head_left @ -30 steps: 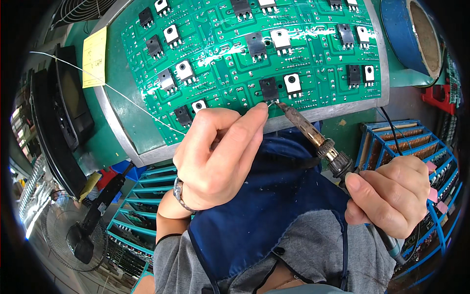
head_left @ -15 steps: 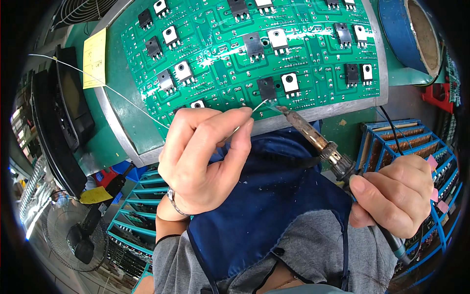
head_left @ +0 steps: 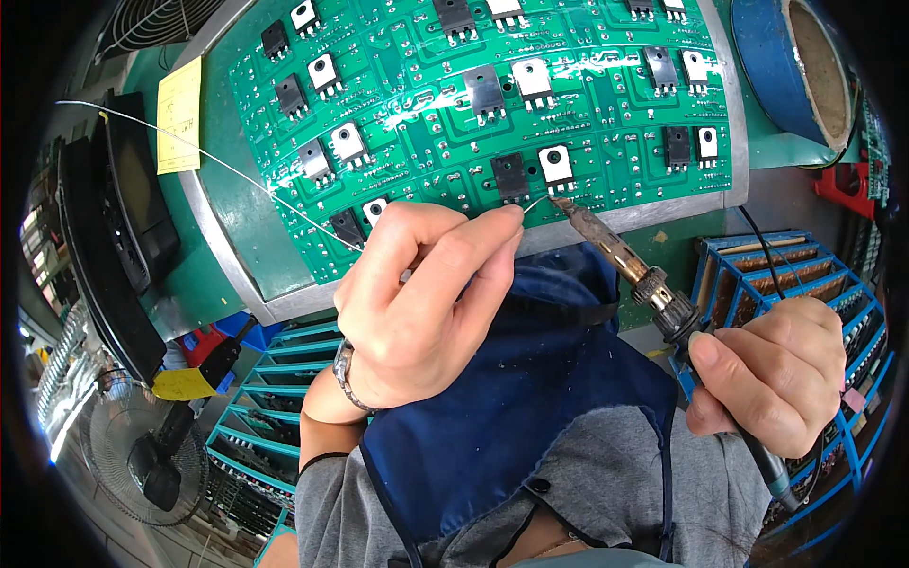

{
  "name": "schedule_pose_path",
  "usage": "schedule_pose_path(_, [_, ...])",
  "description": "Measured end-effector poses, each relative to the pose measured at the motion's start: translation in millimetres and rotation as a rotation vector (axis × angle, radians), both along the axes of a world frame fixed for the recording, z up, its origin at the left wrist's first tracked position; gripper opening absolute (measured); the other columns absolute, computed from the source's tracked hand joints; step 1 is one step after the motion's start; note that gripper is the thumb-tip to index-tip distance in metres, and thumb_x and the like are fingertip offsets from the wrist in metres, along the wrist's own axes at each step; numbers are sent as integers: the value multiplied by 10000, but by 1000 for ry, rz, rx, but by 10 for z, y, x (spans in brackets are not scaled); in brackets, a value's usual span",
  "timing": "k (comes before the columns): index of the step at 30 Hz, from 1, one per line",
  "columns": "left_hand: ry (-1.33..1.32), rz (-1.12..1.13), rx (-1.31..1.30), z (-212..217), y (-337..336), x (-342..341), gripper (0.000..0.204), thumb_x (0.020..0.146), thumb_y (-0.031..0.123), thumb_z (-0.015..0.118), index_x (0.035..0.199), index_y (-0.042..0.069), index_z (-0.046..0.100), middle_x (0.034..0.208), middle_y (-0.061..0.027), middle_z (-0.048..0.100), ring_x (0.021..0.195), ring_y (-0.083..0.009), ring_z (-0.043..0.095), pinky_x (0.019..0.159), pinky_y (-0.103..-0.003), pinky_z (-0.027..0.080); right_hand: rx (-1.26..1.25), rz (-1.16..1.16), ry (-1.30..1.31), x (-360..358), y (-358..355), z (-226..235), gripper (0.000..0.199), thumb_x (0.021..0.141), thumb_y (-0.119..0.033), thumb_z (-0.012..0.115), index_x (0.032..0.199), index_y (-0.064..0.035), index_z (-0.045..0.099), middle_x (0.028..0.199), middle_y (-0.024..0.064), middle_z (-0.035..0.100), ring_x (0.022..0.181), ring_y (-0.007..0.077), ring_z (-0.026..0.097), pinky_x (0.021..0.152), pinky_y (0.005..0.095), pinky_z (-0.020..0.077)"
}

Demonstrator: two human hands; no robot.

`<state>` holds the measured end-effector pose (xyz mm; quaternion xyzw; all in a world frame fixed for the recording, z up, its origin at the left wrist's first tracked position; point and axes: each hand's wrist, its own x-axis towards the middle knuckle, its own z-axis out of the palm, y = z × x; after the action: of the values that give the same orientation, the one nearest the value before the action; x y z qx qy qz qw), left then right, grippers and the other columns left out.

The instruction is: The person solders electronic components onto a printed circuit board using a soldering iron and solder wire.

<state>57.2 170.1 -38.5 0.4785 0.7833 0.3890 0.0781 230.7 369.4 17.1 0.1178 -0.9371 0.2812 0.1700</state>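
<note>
A green circuit board (head_left: 426, 151) carries several black and silver-faced three-legged transistors. My left hand (head_left: 426, 293) is closed in a pinch on a thin solder wire (head_left: 256, 180), which trails off to the upper left. Its short free end reaches toward the legs of a silver-faced transistor (head_left: 555, 164) near the board's front edge. In my right hand (head_left: 772, 379) is a soldering iron (head_left: 634, 270), gripped by its handle. The iron's tip is at or very close to those legs; whether it touches cannot be made out. A black transistor (head_left: 509, 177) sits just left of it.
A metal frame (head_left: 653, 214) borders the board. Yellow paper (head_left: 180, 115) lies at its left. A blue round duct (head_left: 791, 71) stands at the upper right. Blue racks (head_left: 805, 275) hold boards at the right, teal racks (head_left: 275, 407) at the left. A fan (head_left: 147, 454) is at the lower left.
Both hands have moved slightly right. The iron's tip and the solder end have shifted from near the black transistor to the silver-faced one's legs. The board has slid slightly left.
</note>
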Motion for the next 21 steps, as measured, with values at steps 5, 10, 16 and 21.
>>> schedule_pose_path(5, [10,8,-1,-7,5,8,278,699,-65,805,954,24,738,770,-39,554,578,-133,553,496,-270,437,-18,2,32,-23,-4,-40,300,890,-260,716,913,37,674,619,53,603,472,122,541,372,232,297])
schedule_pose_path(10, [31,0,-5,-4,11,2,282,695,-63,808,954,23,738,771,-39,550,579,-134,552,499,-270,439,4,-25,47,-10,-27,-54,293,892,-258,715,909,33,678,623,50,603,472,120,542,371,231,293])
schedule_pose_path(16, [26,-10,-20,0,37,4,277,694,-64,808,949,20,740,778,-42,546,576,-136,544,493,-271,429,8,-39,56,-4,-26,-57,292,891,-265,715,919,24,683,628,43,600,473,116,536,374,232,288])
schedule_pose_path(21, [30,-31,-17,-25,51,-6,285,695,-63,809,961,16,741,781,-42,538,576,-133,539,482,-275,414,1,-40,47,-6,-18,-51,301,885,-281,719,909,17,685,626,37,597,474,112,531,379,234,287])
